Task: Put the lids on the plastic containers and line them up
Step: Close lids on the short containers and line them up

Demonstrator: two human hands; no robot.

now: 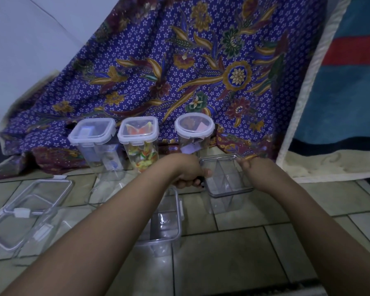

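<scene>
1. Right of three lidded containers [138, 133] on the floor [233, 253] stands an open divided container [226, 178]
2. Left hand [188, 174] curls round its left rim; right hand [257, 175] seems to pinch the right
3. Align it with the row, then fetch a loose lid [39, 195]

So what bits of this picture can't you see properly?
All in the head view:
- Left hand: there is a dark bit under its fingers, too small to name.
- Clear container: the left forearm covers part of it.
- Loose lids: see-through and overlapping, so the count is unclear.
- Round-lidded jar: the contents are blurred.
</scene>
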